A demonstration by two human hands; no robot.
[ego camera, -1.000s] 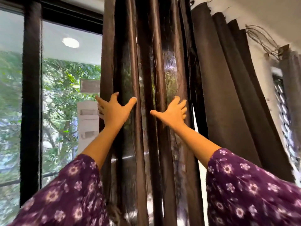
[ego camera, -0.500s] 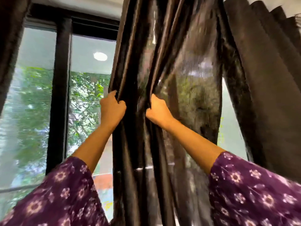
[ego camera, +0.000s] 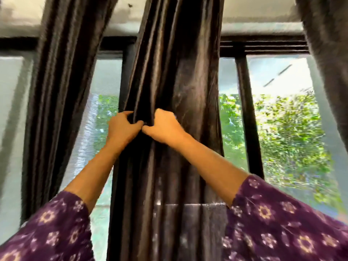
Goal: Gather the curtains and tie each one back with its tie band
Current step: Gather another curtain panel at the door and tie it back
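While the left hand (ego camera: pixel 123 127) and right hand (ego camera: pixel 163 127) are clutching the dark brown satin curtain (ego camera: pixel 175 81) hanging mid-window, thumbs nearly touching, the slippery folds are probably liable to slide free, since no tie band is showing within reach.

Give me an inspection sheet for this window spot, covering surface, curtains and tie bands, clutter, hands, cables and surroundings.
Surface: nothing seen.
Job's things: middle curtain bunched into folds; left curtain and right curtain hang at the sides; no tie band seen.
Clutter: nothing seen.
Grippers: left hand and right hand grip the middle curtain's folds side by side.
Cables: nothing seen.
Surroundings: dark window frame; greenery outside; purple floral sleeves.
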